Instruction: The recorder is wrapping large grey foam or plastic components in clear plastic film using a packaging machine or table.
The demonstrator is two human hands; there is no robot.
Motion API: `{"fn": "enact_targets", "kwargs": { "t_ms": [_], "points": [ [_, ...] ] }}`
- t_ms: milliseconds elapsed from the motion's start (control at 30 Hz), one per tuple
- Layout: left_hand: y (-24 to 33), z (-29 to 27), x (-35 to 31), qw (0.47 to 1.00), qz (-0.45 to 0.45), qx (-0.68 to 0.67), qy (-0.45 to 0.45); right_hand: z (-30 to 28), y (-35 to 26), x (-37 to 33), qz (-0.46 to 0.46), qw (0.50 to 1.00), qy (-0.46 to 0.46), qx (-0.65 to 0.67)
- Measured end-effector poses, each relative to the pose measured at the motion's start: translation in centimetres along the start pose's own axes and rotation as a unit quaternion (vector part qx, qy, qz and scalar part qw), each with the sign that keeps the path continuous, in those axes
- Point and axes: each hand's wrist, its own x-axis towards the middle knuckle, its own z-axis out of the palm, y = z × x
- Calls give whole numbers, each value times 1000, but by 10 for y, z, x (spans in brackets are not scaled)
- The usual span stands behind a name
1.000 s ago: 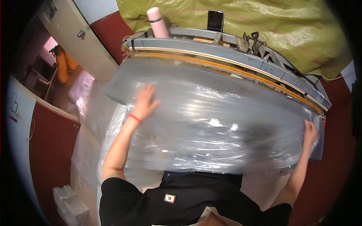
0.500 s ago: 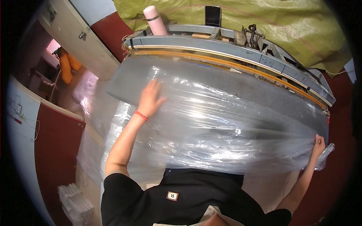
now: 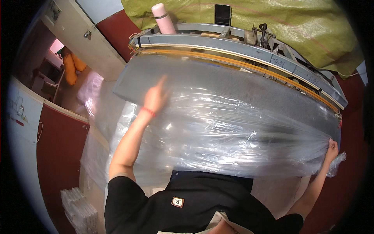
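Observation:
A clear plastic film [image 3: 218, 132] stretches in wrinkles over the front part of a long grey work surface [image 3: 187, 72]. My right hand [image 3: 332, 150] is closed at the right end, pinching the edge of the film and pulling it into folds. At the left, my left hand [image 3: 155, 98], with a red beaded bracelet [image 3: 149, 111] at the wrist, is over the film's far edge. Its fingers reach forward, apart and smeared by motion, holding nothing. Whether that palm touches the film is unclear.
Along the back runs a grey metal bar [image 3: 233, 46] with an orange strip [image 3: 233, 65]. A pink bottle [image 3: 163, 19], a phone [image 3: 222, 15] and a green woven sheet [image 3: 296, 35] are behind it. Stacked clear plastic [image 3: 79, 210] sits lower left, near a door [image 3: 83, 33].
My left hand has shifted slightly, its fingers now pointing farther forward. The film's far edge at the left and middle lies nearer to me, baring more grey surface. My right hand keeps its pinch.

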Motion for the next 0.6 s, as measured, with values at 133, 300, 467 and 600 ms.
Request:
{"fn": "enact_targets", "kwargs": {
  "t_ms": [133, 300, 467, 600],
  "points": [
    [-3, -11, 24, 996, 26, 61, -58, 7, 2, 0, -28, 999, 24, 29],
    [71, -39, 32, 947, 80, -95, 295, -5, -7, -8, -21, 999, 33, -23],
    [42, 1, 3, 957, 266, 107, -38, 2, -9, -6, -11, 999, 25, -16],
    [0, 19, 15, 981, 90, 105, -134, 0, -12, -5, -1, 1000, 13, 4]
  ]
}}
